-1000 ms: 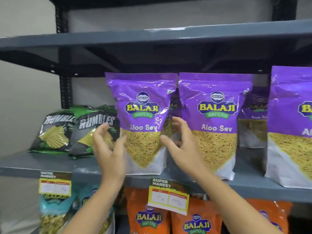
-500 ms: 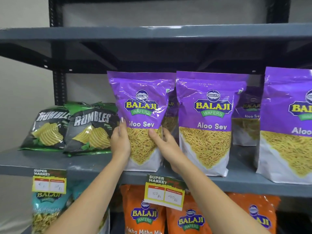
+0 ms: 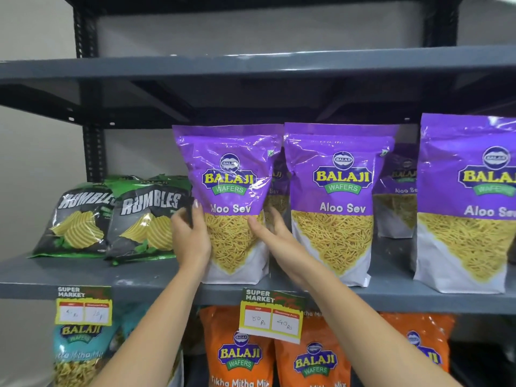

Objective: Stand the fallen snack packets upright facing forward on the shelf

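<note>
On the grey shelf (image 3: 145,277), we hold the purple Aloo Sev packet (image 3: 231,196) upright, facing us. Our left hand (image 3: 191,238) and right hand (image 3: 275,236) press its two sides. If we let go quickly, it may tip over.

bright, even light — packet glare | under-shelf shadow | edges bowed
</note>
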Available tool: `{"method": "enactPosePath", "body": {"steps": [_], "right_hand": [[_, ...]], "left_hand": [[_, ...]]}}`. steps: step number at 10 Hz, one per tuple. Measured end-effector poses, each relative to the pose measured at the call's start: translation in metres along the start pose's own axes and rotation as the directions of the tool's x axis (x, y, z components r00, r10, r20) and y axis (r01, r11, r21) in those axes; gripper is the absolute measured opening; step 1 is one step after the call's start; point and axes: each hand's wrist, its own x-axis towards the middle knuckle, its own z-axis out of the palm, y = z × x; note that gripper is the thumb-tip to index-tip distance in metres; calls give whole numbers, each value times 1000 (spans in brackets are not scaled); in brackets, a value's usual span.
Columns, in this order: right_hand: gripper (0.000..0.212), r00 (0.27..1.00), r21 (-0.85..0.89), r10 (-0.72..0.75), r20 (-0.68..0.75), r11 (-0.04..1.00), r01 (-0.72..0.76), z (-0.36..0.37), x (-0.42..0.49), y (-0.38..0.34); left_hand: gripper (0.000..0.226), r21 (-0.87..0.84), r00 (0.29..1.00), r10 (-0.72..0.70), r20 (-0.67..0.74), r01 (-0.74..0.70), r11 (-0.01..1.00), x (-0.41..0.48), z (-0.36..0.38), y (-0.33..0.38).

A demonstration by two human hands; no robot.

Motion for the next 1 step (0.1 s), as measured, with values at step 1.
{"method": "enactPosePath", "body": {"steps": [1], "right_hand": [[111, 993, -216, -105, -47, 972, 92, -18, -36, -13]], "left_hand": [[53, 122, 946, 275, -171, -257, 959, -11, -8, 10]]}}
